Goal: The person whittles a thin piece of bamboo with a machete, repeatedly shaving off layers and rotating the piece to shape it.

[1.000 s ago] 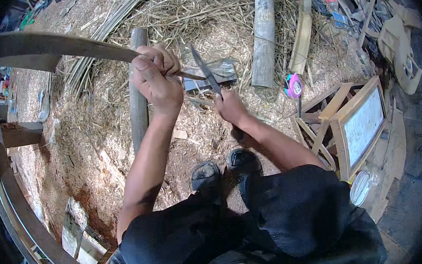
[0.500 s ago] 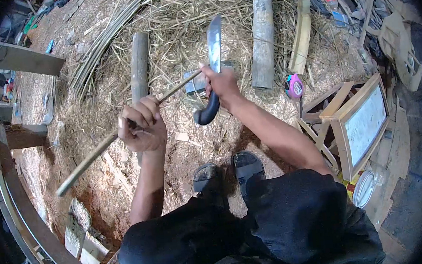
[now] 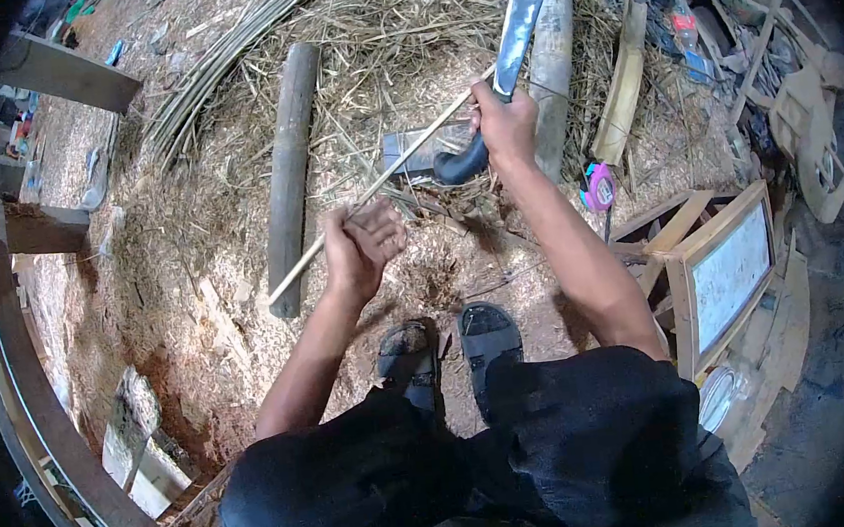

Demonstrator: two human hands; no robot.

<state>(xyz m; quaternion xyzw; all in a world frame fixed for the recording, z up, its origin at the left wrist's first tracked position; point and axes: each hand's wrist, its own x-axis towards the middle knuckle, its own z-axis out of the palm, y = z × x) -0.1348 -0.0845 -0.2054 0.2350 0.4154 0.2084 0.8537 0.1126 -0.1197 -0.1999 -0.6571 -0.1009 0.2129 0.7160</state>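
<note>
In the head view my right hand [image 3: 508,123] is closed round the black, hooked handle [image 3: 464,164] of a machete. Its broad, shiny blade [image 3: 527,15] points up and away. A thin, pale bamboo strip [image 3: 419,143] slants from the blade's base, by my right fingers, down to the lower left. My left hand [image 3: 373,253] is beside the strip's lower part, palm up with fingers spread and slightly blurred. The strip passes by the thumb, and the fingers are not wrapped round it. A grey block [image 3: 407,149] lies on the ground behind the strip.
Two bamboo poles [image 3: 295,164] [image 3: 554,71] and a split bamboo piece [image 3: 621,80] lie among shavings. A pink tape measure [image 3: 597,188] is near a wooden frame [image 3: 684,311] at right. Long strips [image 3: 214,66] lie at upper left. Curved woodwork [image 3: 42,397] borders the left.
My right hand and the machete have moved up and right. The left hand has opened from its grip on the strip and turned palm up. The strip now reaches less far to the lower left.
</note>
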